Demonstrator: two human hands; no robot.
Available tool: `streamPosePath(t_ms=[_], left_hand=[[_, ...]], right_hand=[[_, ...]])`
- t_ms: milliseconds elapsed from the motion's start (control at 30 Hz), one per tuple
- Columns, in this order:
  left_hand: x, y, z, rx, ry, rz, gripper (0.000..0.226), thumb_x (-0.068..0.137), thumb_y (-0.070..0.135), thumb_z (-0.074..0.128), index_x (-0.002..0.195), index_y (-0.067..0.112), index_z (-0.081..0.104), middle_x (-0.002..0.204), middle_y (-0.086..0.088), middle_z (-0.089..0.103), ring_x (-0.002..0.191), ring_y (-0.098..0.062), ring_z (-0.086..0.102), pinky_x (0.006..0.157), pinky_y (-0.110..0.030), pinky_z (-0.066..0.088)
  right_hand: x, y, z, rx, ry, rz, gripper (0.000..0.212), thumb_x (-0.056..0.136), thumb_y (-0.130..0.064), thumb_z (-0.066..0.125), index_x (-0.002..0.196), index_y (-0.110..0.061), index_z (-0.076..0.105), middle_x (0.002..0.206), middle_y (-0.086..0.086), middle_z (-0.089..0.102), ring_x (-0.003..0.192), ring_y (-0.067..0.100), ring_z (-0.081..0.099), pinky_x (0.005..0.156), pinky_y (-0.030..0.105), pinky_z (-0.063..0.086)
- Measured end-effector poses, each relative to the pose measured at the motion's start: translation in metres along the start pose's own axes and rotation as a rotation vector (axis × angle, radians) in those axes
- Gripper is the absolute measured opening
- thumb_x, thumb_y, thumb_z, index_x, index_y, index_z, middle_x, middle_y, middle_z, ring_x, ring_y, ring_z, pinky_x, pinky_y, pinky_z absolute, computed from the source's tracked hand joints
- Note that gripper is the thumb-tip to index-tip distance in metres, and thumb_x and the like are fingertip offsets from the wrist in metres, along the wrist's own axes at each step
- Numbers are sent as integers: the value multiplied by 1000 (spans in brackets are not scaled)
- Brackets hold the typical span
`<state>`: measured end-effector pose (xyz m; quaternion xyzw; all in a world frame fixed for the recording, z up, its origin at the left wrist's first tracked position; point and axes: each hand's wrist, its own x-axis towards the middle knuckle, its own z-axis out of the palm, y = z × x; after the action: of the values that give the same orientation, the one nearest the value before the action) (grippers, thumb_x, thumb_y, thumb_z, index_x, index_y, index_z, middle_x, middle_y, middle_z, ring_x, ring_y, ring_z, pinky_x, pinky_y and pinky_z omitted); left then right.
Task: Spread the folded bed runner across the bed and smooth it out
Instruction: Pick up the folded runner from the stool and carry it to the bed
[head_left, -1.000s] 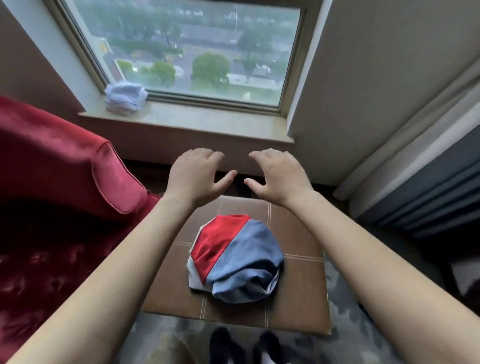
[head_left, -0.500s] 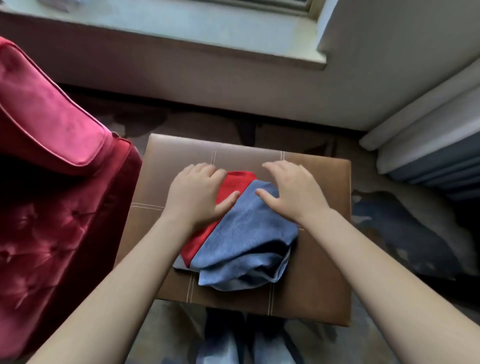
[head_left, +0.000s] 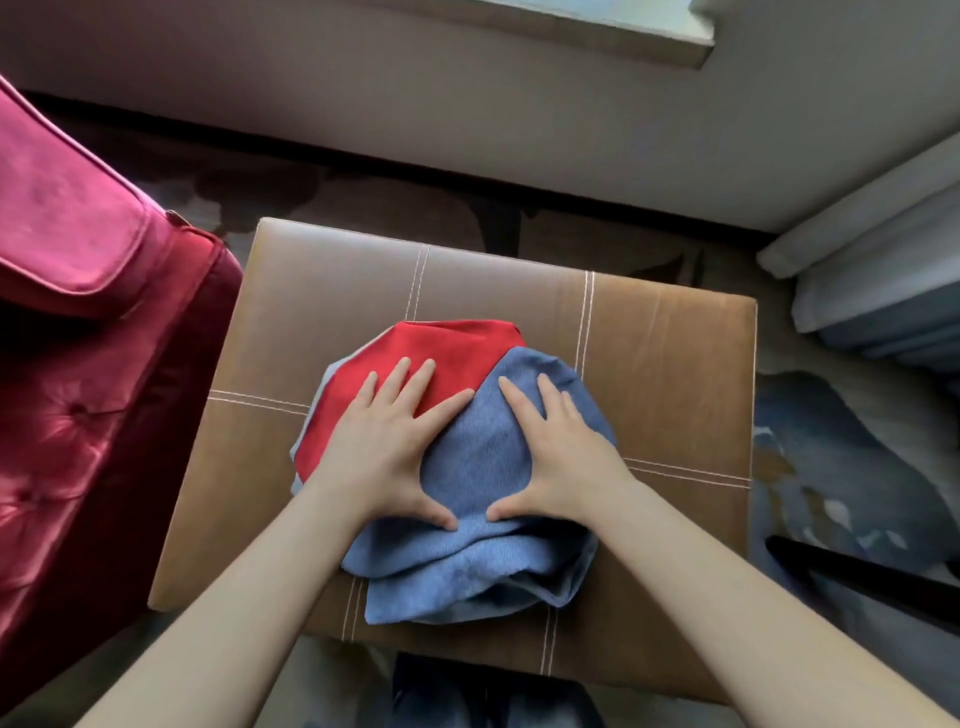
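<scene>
— Brown footstool, head view: where is the bed runner?
— Folded on top, centred. Left hand and right hand press it flat, fingers straight, gripping nothing.
— Handling?
— Probably soft, light, limp; take hold at opposite edges. Count: one bed runner, one footstool, one armchair, two hands.

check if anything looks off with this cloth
The bed runner is a rumpled red and blue bundle on a brown stool, not a bed; left hand and right hand press flat on it.
</scene>
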<state>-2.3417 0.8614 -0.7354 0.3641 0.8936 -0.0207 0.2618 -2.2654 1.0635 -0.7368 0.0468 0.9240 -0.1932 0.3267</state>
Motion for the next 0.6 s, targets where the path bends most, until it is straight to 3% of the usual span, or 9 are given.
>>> streamPosePath(t_ms=[200,367,500,600], left_hand=[[8,-9,16,8,-126,17,145,36,81,69,145,43,-20,159,-6,-15,146,-32,-11,115,-56,4],[14,-9,32,33,-123,-20,143,46,67,77,141,43,-27,156,-9,-25,145,-33,-15,111,-62,10],[18,-10,47,-40,-82,-46,127,57,53,74,144,43,-18,158,-13,-7,146,-32,2,113,-48,24],[19,-13,52,-82,-6,-20,117,52,47,73,145,43,2,149,-7,28,134,-27,32,92,-38,48]], right_hand=[[16,-15,26,-13,-66,36,150,46,-55,87,141,-39,-27,153,10,-26,142,41,-16,99,60,40],[34,-22,42,-71,-60,118,141,58,-40,86,142,-38,-27,151,12,-26,140,44,-17,97,71,30],[44,-20,57,-111,46,115,119,70,-31,73,142,-38,-21,151,14,-13,140,44,-3,101,70,23],[47,-14,60,-152,135,74,105,69,-35,69,144,-36,-5,149,16,7,132,41,21,99,62,31]])
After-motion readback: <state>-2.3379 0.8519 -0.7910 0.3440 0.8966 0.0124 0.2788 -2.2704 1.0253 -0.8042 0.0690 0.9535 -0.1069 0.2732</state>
